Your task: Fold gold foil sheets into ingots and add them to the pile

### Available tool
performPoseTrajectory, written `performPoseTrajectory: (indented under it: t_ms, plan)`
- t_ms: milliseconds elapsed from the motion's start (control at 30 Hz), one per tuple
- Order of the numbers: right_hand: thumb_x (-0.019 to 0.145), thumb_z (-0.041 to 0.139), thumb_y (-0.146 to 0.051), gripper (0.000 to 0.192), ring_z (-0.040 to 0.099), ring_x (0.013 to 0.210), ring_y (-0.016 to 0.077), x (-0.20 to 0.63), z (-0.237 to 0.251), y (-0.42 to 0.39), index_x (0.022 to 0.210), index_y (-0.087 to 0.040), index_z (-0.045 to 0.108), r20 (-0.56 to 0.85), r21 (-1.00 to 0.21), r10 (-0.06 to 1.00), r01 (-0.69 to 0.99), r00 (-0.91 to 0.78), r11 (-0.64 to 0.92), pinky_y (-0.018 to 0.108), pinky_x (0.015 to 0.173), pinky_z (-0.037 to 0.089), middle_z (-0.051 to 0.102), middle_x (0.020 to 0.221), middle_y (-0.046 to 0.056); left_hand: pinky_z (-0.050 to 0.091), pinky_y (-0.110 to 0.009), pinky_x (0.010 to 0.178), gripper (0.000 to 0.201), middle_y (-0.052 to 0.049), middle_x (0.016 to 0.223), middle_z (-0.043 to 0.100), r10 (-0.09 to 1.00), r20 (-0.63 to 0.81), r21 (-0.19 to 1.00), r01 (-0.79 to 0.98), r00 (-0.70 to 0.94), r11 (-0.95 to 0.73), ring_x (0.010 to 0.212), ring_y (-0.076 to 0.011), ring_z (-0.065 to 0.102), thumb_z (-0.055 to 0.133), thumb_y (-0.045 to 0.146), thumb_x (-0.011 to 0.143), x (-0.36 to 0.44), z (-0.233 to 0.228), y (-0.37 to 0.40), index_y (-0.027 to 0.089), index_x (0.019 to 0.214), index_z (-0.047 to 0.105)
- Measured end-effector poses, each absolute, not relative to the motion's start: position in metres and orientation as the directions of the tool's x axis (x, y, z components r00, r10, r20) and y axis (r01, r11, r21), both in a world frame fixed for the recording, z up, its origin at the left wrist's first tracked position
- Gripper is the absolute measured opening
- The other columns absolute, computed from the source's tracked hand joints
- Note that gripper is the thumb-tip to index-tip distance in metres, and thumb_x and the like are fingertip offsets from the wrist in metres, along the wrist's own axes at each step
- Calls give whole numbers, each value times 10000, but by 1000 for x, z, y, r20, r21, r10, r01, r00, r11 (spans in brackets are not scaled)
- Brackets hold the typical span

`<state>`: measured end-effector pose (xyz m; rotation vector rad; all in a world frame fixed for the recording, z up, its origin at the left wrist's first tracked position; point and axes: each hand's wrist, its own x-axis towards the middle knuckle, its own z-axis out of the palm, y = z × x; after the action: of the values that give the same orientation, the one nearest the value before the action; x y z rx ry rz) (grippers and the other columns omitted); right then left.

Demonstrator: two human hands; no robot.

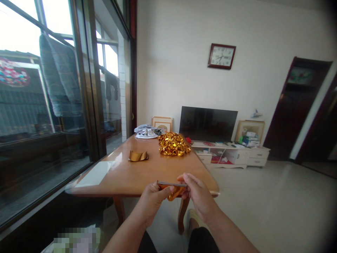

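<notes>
Between my two hands, just in front of the table's near edge, is a piece of gold foil paper (176, 192), partly folded, with a grey edge along its top. My left hand (154, 195) pinches its left end, thumb on the near side. The fingers of my right hand (196, 193) close on its right end. Farther along the wooden table (155, 172) lies a small curled stack of gold foil sheets (138, 156). A heap of folded shiny gold foil pieces (173, 144) sits at the table's far right.
Folded cloth or bags (147, 131) lie at the table's far left corner. Beyond stand a television (208, 123) and a low white cabinet (239, 158). Glass sliding doors (86, 88) run along the left. Tiled floor (252, 196) extends to the right.
</notes>
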<state>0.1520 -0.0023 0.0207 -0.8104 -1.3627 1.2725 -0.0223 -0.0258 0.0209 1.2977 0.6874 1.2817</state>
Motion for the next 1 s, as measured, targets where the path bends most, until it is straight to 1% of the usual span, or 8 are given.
performPoseTrajectory:
  t_ms: [67,133,267,433,600,800,867,1000]
  plan:
    - [885,573,-632,480,612,620,156,151,20,0,914,-162,668,157,-980,953,-161,-257,118,253,549,414,681,713,40,449,-313,799,244,-85,857,739,925,288,940,-258,247,-224,836,-226,622,727,361,835,-23,24,-27,144,920,797]
    - [856,604,-628,474,608,589,145,152,21,1,872,-157,652,93,-992,947,-115,-307,60,241,529,389,682,691,38,434,-287,734,240,-69,793,719,924,294,945,-221,244,-242,763,-197,596,712,364,847,-23,26,-27,137,846,789]
    - [820,623,-638,494,585,556,123,155,23,-2,812,-145,659,54,-999,930,-16,-363,52,243,534,374,698,698,47,418,-268,690,252,-48,722,682,929,285,951,-190,236,-243,711,-172,564,706,365,847,-24,27,-28,136,756,760]
    - [823,620,-652,506,554,535,108,157,25,-5,789,-148,661,64,-997,916,17,-396,77,244,537,362,697,695,44,408,-258,673,225,-45,714,673,940,250,963,-166,234,-215,695,-158,543,728,341,826,-27,26,-28,133,748,762]
    - [815,628,-678,524,554,549,120,157,26,-7,782,-156,661,102,-993,909,8,-404,115,257,554,391,683,682,40,392,-252,648,222,-53,707,660,930,242,961,-197,275,-192,681,-158,530,766,344,789,-32,24,-25,130,732,752]
    - [824,610,-698,539,545,547,122,157,23,-8,768,-163,649,138,-987,913,28,-383,161,253,543,394,665,661,33,382,-262,656,229,-26,675,614,916,263,960,-176,303,-218,651,-138,501,747,344,822,-36,23,-23,132,738,727]
    - [841,594,-693,534,544,548,123,157,20,-7,777,-166,647,151,-983,915,40,-374,178,251,537,392,662,660,31,386,-265,659,229,-36,696,628,916,257,962,-169,307,-213,661,-139,505,748,346,825,-36,24,-24,126,764,734]
    - [888,555,-658,509,555,558,129,158,15,-3,787,-167,641,181,-971,921,84,-344,223,256,546,413,660,665,29,405,-264,675,233,-53,767,664,911,265,956,-206,315,-207,702,-148,537,753,346,823,-36,23,-24,122,890,751]
